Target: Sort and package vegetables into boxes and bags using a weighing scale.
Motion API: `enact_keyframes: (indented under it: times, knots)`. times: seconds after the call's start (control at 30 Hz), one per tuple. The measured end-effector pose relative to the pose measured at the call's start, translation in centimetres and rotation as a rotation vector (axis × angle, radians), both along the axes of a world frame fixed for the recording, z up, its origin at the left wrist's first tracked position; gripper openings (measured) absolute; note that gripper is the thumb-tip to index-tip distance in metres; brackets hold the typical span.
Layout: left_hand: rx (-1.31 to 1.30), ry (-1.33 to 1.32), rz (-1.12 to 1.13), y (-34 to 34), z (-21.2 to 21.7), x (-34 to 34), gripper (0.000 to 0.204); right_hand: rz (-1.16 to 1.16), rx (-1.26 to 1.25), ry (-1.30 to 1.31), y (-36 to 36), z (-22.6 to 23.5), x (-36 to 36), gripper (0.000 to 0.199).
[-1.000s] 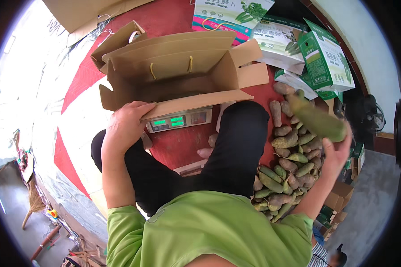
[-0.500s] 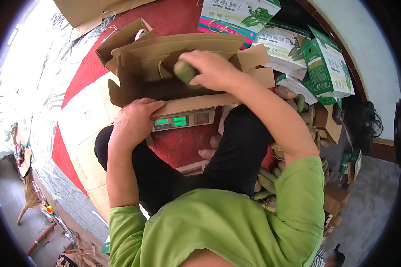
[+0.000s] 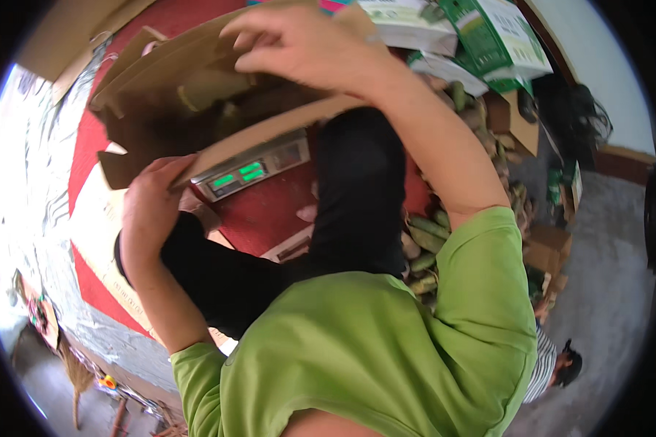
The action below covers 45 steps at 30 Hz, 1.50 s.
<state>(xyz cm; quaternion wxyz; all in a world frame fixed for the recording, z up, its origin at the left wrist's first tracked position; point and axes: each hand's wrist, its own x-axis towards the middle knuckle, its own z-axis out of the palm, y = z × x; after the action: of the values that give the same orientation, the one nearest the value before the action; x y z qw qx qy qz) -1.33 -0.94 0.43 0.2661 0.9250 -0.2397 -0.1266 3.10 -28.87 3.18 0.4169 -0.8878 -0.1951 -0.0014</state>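
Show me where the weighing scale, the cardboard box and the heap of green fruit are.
Weighing scale (image 3: 249, 172): head view, on its lit green display.
Cardboard box (image 3: 270, 130): head view, on its near flap.
Heap of green fruit (image 3: 424, 237): head view, on one fruit beside the knee.

One view only is given, taken from a fisheye camera worn on the head and aimed steeply down. The scene is seen from very close: the green shirt (image 3: 357, 349) fills the lower middle of the frame, and the open cardboard box (image 3: 197, 95) is met at the upper left. Straight edges are bent toward the dark round rim. The floor is glimpsed at the far right and lower left. No second view is offered, so nothing is shared.
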Motion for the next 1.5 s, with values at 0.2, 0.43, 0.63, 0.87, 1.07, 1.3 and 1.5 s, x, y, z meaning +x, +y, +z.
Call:
enact_keyframes:
  times: [0.2, 0.43, 0.63, 0.87, 1.07, 1.3, 1.5]
  knots:
    - [0.038, 0.046, 0.026, -0.8, 0.9, -0.5, 0.036, -0.476, 0.049, 0.070, -12.9, -1.7, -11.5, 0.034]
    - [0.143, -0.037, -0.049, -0.7, -0.4, 0.0, 0.026, -0.618, -0.746, 0.586, -20.8, -21.1, -31.5, 0.023]
    - [0.159, -0.040, -0.029, -0.1, -1.2, 0.0, 0.026, -0.885, -0.466, 1.005, -18.1, -28.9, -44.1, 0.028]
    - [0.175, -0.034, -0.013, 0.4, -1.7, 0.5, 0.025, -0.635, -0.660, 1.164, -11.5, -27.5, -49.5, 0.046]
    - [0.191, -0.028, -0.006, -0.4, -1.5, 0.7, 0.025, -0.538, -0.845, 1.174, -8.0, -29.9, -51.7, 0.048]
    - [0.168, -0.063, 0.020, -1.1, -0.5, -0.1, 0.031, -0.474, -0.962, 1.060, -7.7, -30.6, -50.9, 0.021]
    - [0.108, -0.041, 0.083, -1.3, -0.2, -0.2, 0.034, -0.916, -0.748, 1.125, -12.1, -35.3, -53.9, 0.032]
